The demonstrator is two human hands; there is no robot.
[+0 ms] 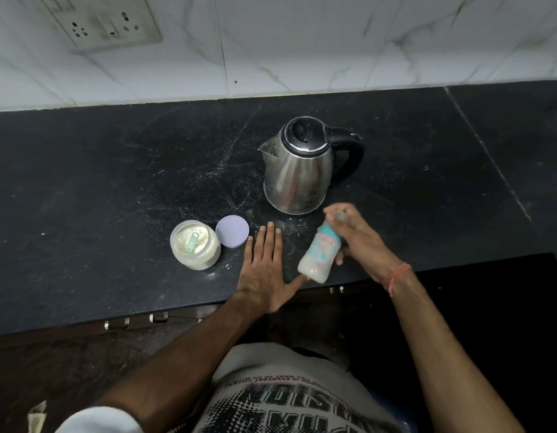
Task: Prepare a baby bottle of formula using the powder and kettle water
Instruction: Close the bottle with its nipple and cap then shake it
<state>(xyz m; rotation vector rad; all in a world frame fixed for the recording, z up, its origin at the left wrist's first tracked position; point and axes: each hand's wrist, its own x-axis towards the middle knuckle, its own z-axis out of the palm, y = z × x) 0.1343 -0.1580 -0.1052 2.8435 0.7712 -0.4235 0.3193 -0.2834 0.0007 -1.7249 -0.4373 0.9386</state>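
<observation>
Head view shows one black countertop (115, 182), and beyond the fingertips of both hands stands one steel electric kettle (297, 170), lid down, spout turned toward the left. The right hand (360, 242) grips one baby bottle (317, 251), fingers curled round its upper part, the bottle tilted with its milky base toward the counter edge; its top is blurred, so whether the teat is screwed tight I cannot tell, and a loose top would probably let formula leak out if the bottle is shaken. The left hand (263, 267) lies flat on the counter, fingers straight and together, thumb spread toward the bottle's base and seemingly touching it. Just left of those fingers sit one open powder jar (196, 245) with one scoop (193, 242) in it and one lilac lid (232, 231); a careless sweep could knock the uncovered jar and spill powder.
</observation>
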